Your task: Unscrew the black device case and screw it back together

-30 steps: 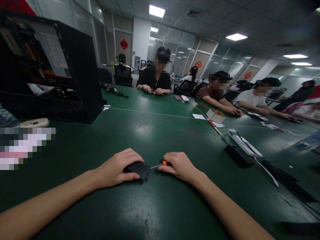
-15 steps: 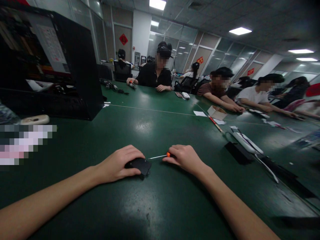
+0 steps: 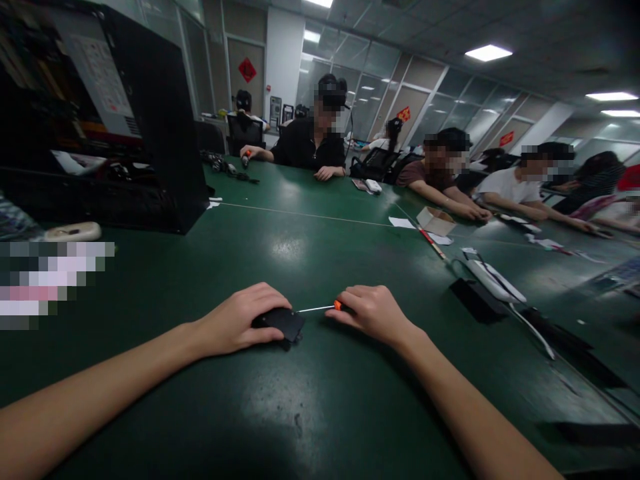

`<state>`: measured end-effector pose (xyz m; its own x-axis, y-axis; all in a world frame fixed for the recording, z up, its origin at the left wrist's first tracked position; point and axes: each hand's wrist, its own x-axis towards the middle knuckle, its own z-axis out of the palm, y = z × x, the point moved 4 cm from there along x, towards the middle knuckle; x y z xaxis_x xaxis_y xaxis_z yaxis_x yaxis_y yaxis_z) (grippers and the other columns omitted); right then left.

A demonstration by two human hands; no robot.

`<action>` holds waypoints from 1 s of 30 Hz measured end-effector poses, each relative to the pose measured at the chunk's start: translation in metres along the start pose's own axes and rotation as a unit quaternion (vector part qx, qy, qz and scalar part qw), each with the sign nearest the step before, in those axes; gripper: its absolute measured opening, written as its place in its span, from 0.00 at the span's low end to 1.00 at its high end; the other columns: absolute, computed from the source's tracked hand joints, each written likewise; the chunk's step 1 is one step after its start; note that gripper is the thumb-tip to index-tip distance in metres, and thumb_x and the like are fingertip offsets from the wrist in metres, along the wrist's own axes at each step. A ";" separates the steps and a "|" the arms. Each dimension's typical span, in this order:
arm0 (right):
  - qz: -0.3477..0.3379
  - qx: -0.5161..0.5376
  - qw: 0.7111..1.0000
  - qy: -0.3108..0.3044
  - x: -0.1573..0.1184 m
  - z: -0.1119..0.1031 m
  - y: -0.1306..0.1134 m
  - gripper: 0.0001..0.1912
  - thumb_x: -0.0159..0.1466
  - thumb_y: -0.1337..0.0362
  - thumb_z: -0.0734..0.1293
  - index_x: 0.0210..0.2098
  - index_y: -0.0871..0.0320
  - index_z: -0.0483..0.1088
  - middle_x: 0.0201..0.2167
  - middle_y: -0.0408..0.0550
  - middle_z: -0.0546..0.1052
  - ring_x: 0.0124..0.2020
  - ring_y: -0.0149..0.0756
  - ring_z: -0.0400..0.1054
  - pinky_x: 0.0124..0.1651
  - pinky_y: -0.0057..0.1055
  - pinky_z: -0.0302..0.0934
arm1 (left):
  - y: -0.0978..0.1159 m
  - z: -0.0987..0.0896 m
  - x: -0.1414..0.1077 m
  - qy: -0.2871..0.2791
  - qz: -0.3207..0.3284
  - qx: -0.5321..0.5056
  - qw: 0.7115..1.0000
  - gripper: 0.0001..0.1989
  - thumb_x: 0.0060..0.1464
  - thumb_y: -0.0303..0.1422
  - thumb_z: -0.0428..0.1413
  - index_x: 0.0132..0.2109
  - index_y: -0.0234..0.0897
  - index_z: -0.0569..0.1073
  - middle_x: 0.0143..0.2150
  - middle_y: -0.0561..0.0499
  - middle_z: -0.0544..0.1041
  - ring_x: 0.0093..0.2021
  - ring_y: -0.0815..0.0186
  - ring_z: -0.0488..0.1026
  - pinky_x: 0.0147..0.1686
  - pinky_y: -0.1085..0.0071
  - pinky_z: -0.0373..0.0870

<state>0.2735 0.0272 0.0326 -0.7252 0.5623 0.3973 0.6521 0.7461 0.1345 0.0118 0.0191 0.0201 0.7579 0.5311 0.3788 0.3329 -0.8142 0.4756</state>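
Observation:
My left hand [image 3: 253, 315] is closed around a flat black rectangular box [image 3: 286, 324], fingers over its far side and thumb along its near side. Small dots like screw heads show on the box's top face; its left part is hidden under my palm. My right hand [image 3: 373, 312] grips the orange-and-black handle of a screwdriver [image 3: 320, 309]. The thin metal shaft points left, its tip at the right far edge of the black box. Whether the tip touches the box or sits just beside it I cannot tell. Both hands are low over the green table [image 3: 295, 407].
An opened black computer case [image 3: 150, 120] stands at the left. To the right lie a white power strip [image 3: 495, 280], a black block [image 3: 477, 300] and a small cardboard box [image 3: 435, 220]. Across the table sits a person in black [image 3: 305, 150]; other people sit at the right.
The view has shifted slightly. The screwdriver's tip and the black box remain close together, with both grips kept. The person opposite has moved a hand a little to the left.

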 end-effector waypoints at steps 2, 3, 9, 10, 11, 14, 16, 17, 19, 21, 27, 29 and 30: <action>-0.001 -0.002 1.000 0.008 0.000 -0.001 -0.001 0.26 0.74 0.49 0.59 0.30 0.60 0.73 0.24 0.45 0.75 0.25 0.27 0.65 0.29 0.30 0.45 | 0.000 0.000 0.000 0.001 0.000 0.001 1.000 0.19 0.66 0.43 0.58 0.58 0.38 0.73 0.52 0.43 0.77 0.52 0.57 0.73 0.52 0.62 0.69; -0.001 -0.003 1.000 0.012 0.000 -0.001 -0.001 0.25 0.74 0.49 0.59 0.30 0.60 0.73 0.24 0.45 0.75 0.25 0.27 0.65 0.29 0.30 0.45 | 0.000 0.000 0.000 0.002 0.001 0.001 1.000 0.19 0.66 0.43 0.58 0.58 0.37 0.73 0.52 0.43 0.77 0.51 0.57 0.73 0.52 0.62 0.69; 0.008 -0.010 1.000 0.025 0.001 0.003 -0.007 0.26 0.74 0.48 0.58 0.31 0.60 0.73 0.26 0.45 0.76 0.26 0.30 0.68 0.29 0.30 0.48 | 0.001 -0.001 0.002 0.004 0.001 -0.003 1.000 0.19 0.66 0.43 0.58 0.57 0.37 0.74 0.51 0.43 0.78 0.51 0.57 0.73 0.51 0.62 0.69; 0.011 -0.006 1.000 0.021 0.002 0.004 -0.009 0.26 0.74 0.47 0.58 0.31 0.60 0.74 0.26 0.45 0.76 0.26 0.30 0.69 0.29 0.30 0.48 | 0.001 -0.002 0.002 0.006 0.001 -0.003 1.000 0.19 0.65 0.43 0.58 0.57 0.37 0.74 0.51 0.43 0.78 0.50 0.57 0.73 0.51 0.62 0.70; 0.015 -0.001 1.000 0.017 0.003 0.006 -0.010 0.27 0.74 0.47 0.57 0.32 0.60 0.74 0.26 0.46 0.76 0.26 0.31 0.69 0.29 0.30 0.49 | 0.002 -0.002 0.002 0.008 0.001 -0.003 1.000 0.19 0.65 0.43 0.58 0.56 0.37 0.74 0.51 0.43 0.78 0.50 0.57 0.73 0.51 0.62 0.70; 0.028 0.051 0.998 -0.008 0.005 0.011 -0.016 0.27 0.74 0.46 0.56 0.37 0.60 0.74 0.29 0.47 0.78 0.29 0.32 0.72 0.31 0.29 0.55 | 0.002 -0.002 0.002 0.011 0.000 -0.002 1.000 0.19 0.64 0.43 0.59 0.56 0.37 0.74 0.50 0.43 0.78 0.50 0.56 0.74 0.51 0.62 0.70; 0.030 0.114 0.992 -0.033 0.006 0.017 -0.020 0.26 0.74 0.47 0.55 0.41 0.60 0.74 0.33 0.48 0.80 0.32 0.32 0.74 0.35 0.27 0.60 | 0.001 -0.001 0.002 0.013 0.001 -0.004 1.000 0.19 0.64 0.44 0.59 0.56 0.37 0.74 0.50 0.43 0.78 0.50 0.56 0.74 0.51 0.62 0.70; 0.027 0.146 0.988 -0.046 0.007 0.020 -0.022 0.25 0.75 0.48 0.55 0.44 0.60 0.74 0.36 0.49 0.81 0.34 0.32 0.75 0.37 0.27 0.62 | 0.001 -0.001 0.002 0.015 0.002 -0.006 1.000 0.19 0.64 0.44 0.59 0.56 0.37 0.74 0.50 0.43 0.78 0.50 0.56 0.74 0.51 0.62 0.70; 0.021 0.183 0.981 -0.065 0.006 0.024 -0.024 0.23 0.75 0.50 0.56 0.48 0.60 0.73 0.40 0.50 0.82 0.38 0.33 0.77 0.41 0.27 0.65 | 0.000 0.000 0.002 0.019 0.005 -0.010 1.000 0.20 0.64 0.44 0.59 0.56 0.37 0.74 0.50 0.43 0.78 0.50 0.57 0.74 0.51 0.62 0.70; 0.017 0.172 0.983 -0.062 0.006 0.025 -0.025 0.21 0.75 0.52 0.56 0.52 0.60 0.72 0.43 0.50 0.82 0.40 0.34 0.78 0.42 0.28 0.66 | 0.000 0.000 0.002 0.020 0.005 -0.013 1.000 0.20 0.65 0.44 0.59 0.57 0.37 0.74 0.50 0.43 0.78 0.51 0.57 0.73 0.52 0.62 0.70; -0.004 -0.009 0.999 0.037 0.009 0.007 -0.037 0.18 0.76 0.57 0.58 0.51 0.60 0.73 0.31 0.45 0.80 0.29 0.31 0.74 0.28 0.29 0.57 | 0.000 0.000 0.001 0.020 -0.001 -0.014 1.000 0.22 0.64 0.44 0.60 0.59 0.37 0.73 0.52 0.42 0.78 0.51 0.56 0.74 0.52 0.61 0.71; -0.010 -0.060 0.996 0.067 0.011 0.001 -0.046 0.16 0.75 0.59 0.59 0.50 0.60 0.74 0.29 0.45 0.79 0.27 0.30 0.72 0.27 0.30 0.54 | 0.000 -0.001 0.001 0.024 0.001 -0.015 1.000 0.23 0.64 0.44 0.60 0.59 0.37 0.73 0.52 0.42 0.78 0.51 0.56 0.74 0.52 0.61 0.71; -0.012 -0.082 0.994 0.072 0.012 0.000 -0.050 0.15 0.75 0.60 0.59 0.51 0.60 0.75 0.29 0.45 0.79 0.27 0.29 0.71 0.27 0.30 0.54 | 0.000 -0.001 0.000 0.025 0.002 -0.016 1.000 0.23 0.64 0.44 0.60 0.60 0.38 0.73 0.52 0.42 0.78 0.51 0.56 0.74 0.53 0.61 0.71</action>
<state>0.2321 -0.0039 0.0308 -0.7091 0.4794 0.5170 0.6710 0.6840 0.2861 0.0116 0.0195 0.0205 0.7301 0.5392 0.4199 0.3113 -0.8094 0.4980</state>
